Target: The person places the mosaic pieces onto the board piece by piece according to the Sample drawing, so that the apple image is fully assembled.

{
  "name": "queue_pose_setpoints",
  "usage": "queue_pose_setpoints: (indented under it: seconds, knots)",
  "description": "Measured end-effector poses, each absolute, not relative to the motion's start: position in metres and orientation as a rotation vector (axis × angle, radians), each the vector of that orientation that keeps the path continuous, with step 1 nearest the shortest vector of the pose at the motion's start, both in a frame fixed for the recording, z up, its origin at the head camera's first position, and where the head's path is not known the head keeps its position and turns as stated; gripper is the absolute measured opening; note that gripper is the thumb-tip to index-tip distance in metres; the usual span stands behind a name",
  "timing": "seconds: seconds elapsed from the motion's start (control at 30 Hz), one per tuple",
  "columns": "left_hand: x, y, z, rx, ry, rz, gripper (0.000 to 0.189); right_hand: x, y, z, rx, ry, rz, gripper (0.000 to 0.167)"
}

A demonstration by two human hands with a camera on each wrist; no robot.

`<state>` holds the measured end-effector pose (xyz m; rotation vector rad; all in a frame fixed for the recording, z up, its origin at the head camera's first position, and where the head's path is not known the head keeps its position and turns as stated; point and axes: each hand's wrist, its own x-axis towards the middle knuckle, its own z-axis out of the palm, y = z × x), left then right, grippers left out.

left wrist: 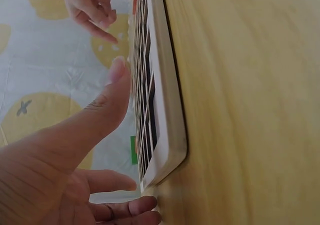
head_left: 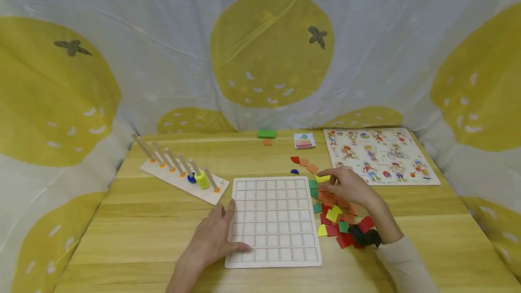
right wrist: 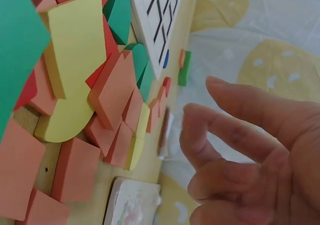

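Head view: We locate the grid board (head_left: pixel 272 264) in the lower middle of the frame, flat on the wooden desk (head_left: pixel 122 243). The left hand (head_left: pixel 213 234) is spread at its left edge, the thumb extended over the lower left cells. A pile of coloured pieces (head_left: pixel 333 214), in red, orange, yellow and green, lies just right of the grid board. The right hand (head_left: pixel 352 186) reaches over the upper part of this pile, fingertips at a yellow piece (head_left: pixel 323 178); we cannot tell whether they touch it. Left of centre we find the peg stand (head_left: pixel 195 189), set at a slant, with a blue ring (head_left: pixel 191 178) and a yellow ring stack (head_left: pixel 201 180) on neighbouring pegs. The figure puzzle (head_left: pixel 382 155) lies at the right; a green block (head_left: pixel 266 134) and a small card (head_left: pixel 304 140) lie near the desk's rear edge.

Left wrist view: We see the grid board nearly edge-on, upper middle to centre. The left hand enters at lower left, thumb and fingers well separated. The right hand appears at upper left.

Right wrist view: We see overlapping pieces across the left half. At the right, the right hand's thumb and index fingertips stand apart; its remaining fingers bend loosely.
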<state>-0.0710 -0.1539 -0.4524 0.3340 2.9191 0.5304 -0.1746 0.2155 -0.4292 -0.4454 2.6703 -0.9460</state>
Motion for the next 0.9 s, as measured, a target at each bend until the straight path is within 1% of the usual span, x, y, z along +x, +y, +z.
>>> queue_pose_setpoints:
  seconds: [0.23, 0.47, 0.67, 0.9]
  knots:
    - [-0.068, -0.156, -0.453, 0.411, 3.017, 0.467, 0.129, -0.179, 0.214, -0.436, -0.413, 2.619, -1.002, 0.027]
    - [-0.056, -0.159, -0.457, 0.459, 2.938, 0.589, 0.133, -0.18, 0.214, -0.441, -0.384, 2.601, -1.019, 0.024]
    - [-0.048, -0.162, -0.46, 0.454, 2.816, 0.687, 0.142, -0.18, 0.215, -0.443, -0.391, 2.614, -1.008, 0.023]
    - [-0.047, -0.165, -0.464, 0.5, 2.738, 0.707, 0.154, -0.181, 0.216, -0.444, -0.399, 2.602, -1.015, 0.023]
